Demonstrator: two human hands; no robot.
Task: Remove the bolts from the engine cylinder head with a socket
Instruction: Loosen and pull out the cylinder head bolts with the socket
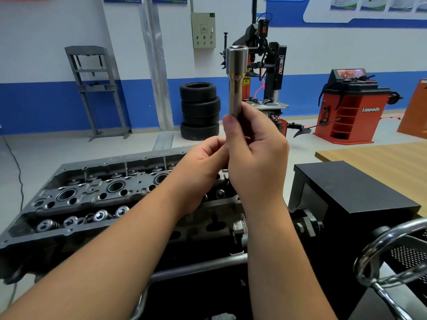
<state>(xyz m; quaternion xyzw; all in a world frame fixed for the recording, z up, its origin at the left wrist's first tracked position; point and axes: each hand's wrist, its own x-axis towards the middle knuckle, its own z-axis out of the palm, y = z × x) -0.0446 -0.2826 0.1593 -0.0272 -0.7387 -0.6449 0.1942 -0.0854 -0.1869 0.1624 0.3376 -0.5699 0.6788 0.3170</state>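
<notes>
- While the deep socket [236, 82] stands upright in my right hand [256, 158], fingers wrapped round its lower end, I'd turn its open mouth down before seating it squarely
- My left hand [201, 169] pinches at its base; holding what, I cannot tell
- The cylinder head [92, 195] lies near, below and left of the grip

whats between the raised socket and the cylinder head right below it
In the head view, only the two hands: the right hand grips the socket upright by its lower end, the left hand touches its base, and both hang over the cylinder head.
</notes>
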